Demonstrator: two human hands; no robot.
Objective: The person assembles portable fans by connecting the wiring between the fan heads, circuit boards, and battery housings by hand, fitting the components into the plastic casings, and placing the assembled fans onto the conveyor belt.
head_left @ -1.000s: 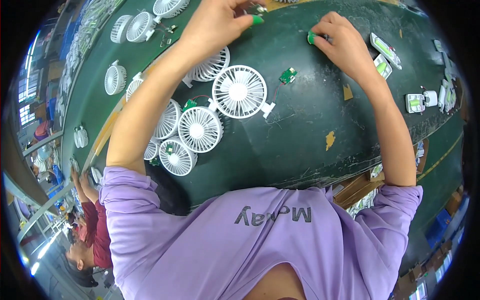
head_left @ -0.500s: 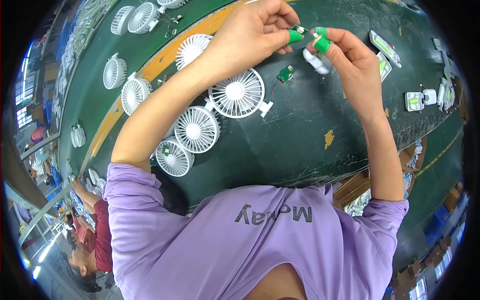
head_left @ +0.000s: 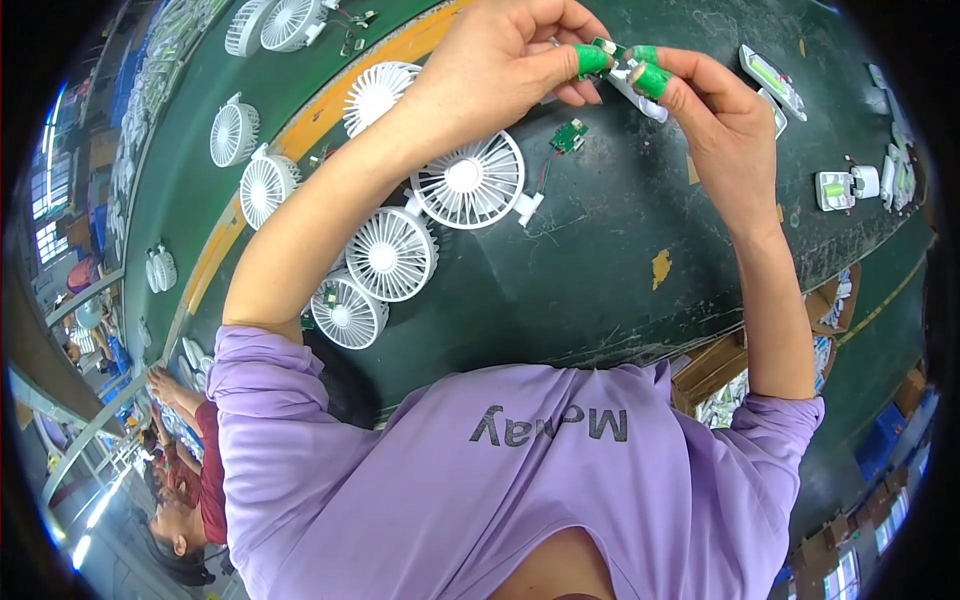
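Observation:
Both hands meet over the far middle of the bench, with green tape round their thumbs and the right forefinger. My left hand [head_left: 505, 65] is closed, pinching a small green circuit board [head_left: 610, 47] between thumb and fingers. My right hand [head_left: 720, 115] is closed too, thumb and forefinger together at the board's edge; what lies between them is too small to make out. Just beneath the fingertips is a white plastic part [head_left: 640, 99], partly covered. Nearby, another green circuit board [head_left: 569, 136] is wired to a white fan head [head_left: 463, 177].
More white fan heads [head_left: 391, 254] lie beside my left forearm and beyond the yellow strip [head_left: 312, 125]. White housings with green cells [head_left: 768, 82] lie at the right. Boxes of parts [head_left: 715, 375] stand below the bench edge. A co-worker in a red sleeve [head_left: 209, 470] sits at the left.
My right hand has shifted slightly right and down, its fingertips now closer to the board. The white part under the fingers has moved up a little. My left hand still pinches the board.

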